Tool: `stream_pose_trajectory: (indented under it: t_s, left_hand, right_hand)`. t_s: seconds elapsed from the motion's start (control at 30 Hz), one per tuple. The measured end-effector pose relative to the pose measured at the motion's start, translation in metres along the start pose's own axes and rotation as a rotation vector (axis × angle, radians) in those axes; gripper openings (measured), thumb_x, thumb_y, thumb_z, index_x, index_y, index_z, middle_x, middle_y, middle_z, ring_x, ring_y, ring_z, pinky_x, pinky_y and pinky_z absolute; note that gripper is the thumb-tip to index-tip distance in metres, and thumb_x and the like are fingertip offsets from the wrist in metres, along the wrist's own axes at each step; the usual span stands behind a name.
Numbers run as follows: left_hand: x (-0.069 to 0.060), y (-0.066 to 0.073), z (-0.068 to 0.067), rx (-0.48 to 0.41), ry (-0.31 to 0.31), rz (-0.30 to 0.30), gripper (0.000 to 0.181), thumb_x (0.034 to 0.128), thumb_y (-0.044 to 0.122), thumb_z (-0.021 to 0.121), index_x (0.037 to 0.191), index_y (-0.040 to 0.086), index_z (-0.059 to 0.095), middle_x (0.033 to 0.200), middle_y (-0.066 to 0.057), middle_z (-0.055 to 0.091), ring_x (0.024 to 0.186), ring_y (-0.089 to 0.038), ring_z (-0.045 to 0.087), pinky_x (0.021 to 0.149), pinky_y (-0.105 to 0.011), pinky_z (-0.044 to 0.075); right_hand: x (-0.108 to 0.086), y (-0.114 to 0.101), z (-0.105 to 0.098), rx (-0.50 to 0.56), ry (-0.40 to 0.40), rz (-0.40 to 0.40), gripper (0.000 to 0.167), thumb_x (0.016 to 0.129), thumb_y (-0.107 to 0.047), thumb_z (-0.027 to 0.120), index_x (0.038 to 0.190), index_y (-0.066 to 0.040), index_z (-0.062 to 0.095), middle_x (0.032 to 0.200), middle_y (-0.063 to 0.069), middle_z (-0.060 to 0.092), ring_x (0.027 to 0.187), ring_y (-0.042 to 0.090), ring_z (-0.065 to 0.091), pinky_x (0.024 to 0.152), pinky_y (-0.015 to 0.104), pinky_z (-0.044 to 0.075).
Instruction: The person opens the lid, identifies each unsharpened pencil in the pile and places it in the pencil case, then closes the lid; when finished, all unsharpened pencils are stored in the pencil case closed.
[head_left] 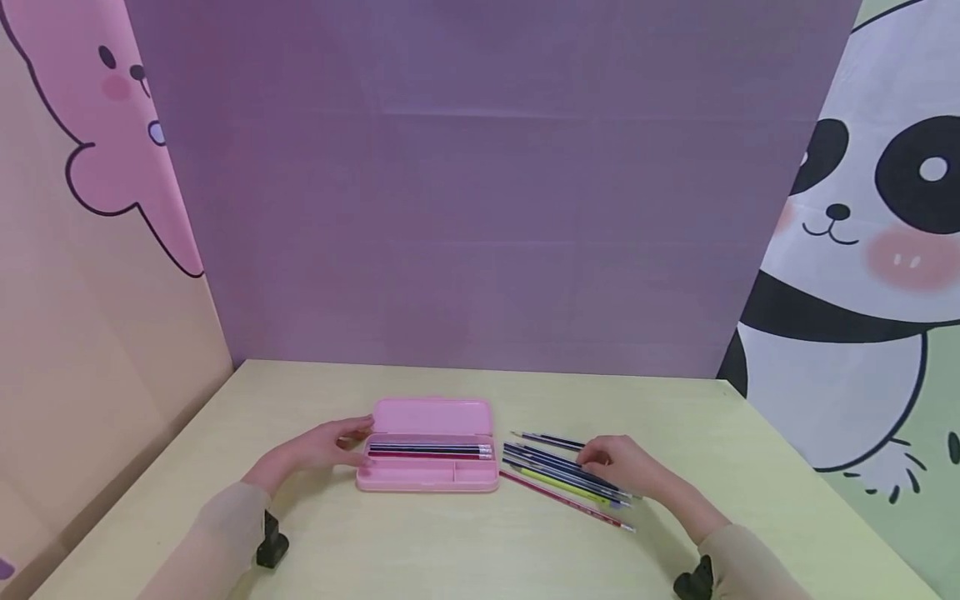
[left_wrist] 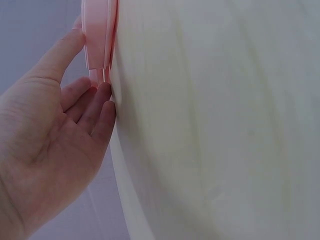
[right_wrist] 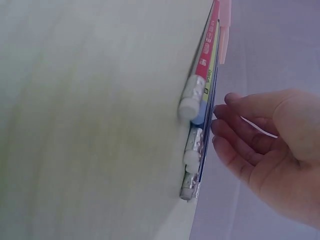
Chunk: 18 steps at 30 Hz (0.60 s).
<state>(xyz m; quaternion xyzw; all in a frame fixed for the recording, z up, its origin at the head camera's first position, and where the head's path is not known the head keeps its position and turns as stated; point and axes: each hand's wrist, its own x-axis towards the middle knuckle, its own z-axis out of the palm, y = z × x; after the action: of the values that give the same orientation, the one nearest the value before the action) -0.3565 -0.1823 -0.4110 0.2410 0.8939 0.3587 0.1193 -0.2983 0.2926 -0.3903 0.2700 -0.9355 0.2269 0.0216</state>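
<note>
An opened pink pencil case (head_left: 408,477) lies on the table with its lid (head_left: 431,415) folded back. Several dark pencils and a red one (head_left: 427,456) lie in its long compartment. At the case's left end, my left hand (head_left: 330,444) holds it between thumb and fingers; the left wrist view has the thumb (left_wrist: 70,47) against its wall. To the right of the case lie loose dark pencils (head_left: 555,463), a yellow-green pencil (head_left: 562,484) and a red pencil (head_left: 566,500). My right hand (head_left: 622,463) is over the dark ones, fingers loosely bent, nothing visible between thumb and fingertips.
The pale wooden table (head_left: 375,550) ends at a purple panel (head_left: 480,208) behind. Walls with cartoon animals stand on both sides. In the right wrist view, the pencils' white and grey eraser ends (right_wrist: 190,109) point toward the camera.
</note>
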Motion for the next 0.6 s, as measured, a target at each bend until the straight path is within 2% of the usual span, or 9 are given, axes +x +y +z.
stream_pose_trajectory:
  t_s: [0.2,0.43,0.6]
  left_hand:
    - [0.002,-0.003,0.000,0.003,-0.001,0.020,0.083,0.0814,0.033,0.072,0.145,0.000,0.031,0.144,-0.021,0.040,0.128,-0.038,0.043,0.107,-0.051,0.035]
    - [0.002,-0.002,0.001,0.000,0.005,-0.016,0.084,0.0804,0.037,0.073,0.146,0.004,0.031,0.145,-0.018,0.041,0.129,-0.037,0.042,0.109,-0.051,0.034]
    - [0.001,-0.001,0.000,-0.003,0.005,-0.017,0.084,0.0805,0.035,0.073,0.145,0.003,0.031,0.144,-0.019,0.041,0.129,-0.037,0.042,0.108,-0.051,0.034]
  right_hand:
    - [-0.002,0.003,0.000,-0.024,-0.008,0.027,0.007,0.085,-0.006,0.065,0.091,-0.004,0.068,0.084,-0.001,0.065,0.072,0.004,0.053,0.065,0.021,0.050]
    - [-0.006,0.009,-0.002,-0.035,-0.016,0.035,0.005,0.084,-0.005,0.065,0.088,-0.005,0.068,0.083,-0.001,0.066,0.072,0.005,0.055,0.066,0.022,0.052]
    - [-0.009,0.012,-0.005,-0.041,-0.030,0.053,0.004,0.084,-0.002,0.065,0.086,-0.003,0.067,0.080,0.000,0.065,0.072,0.007,0.056,0.066,0.023,0.052]
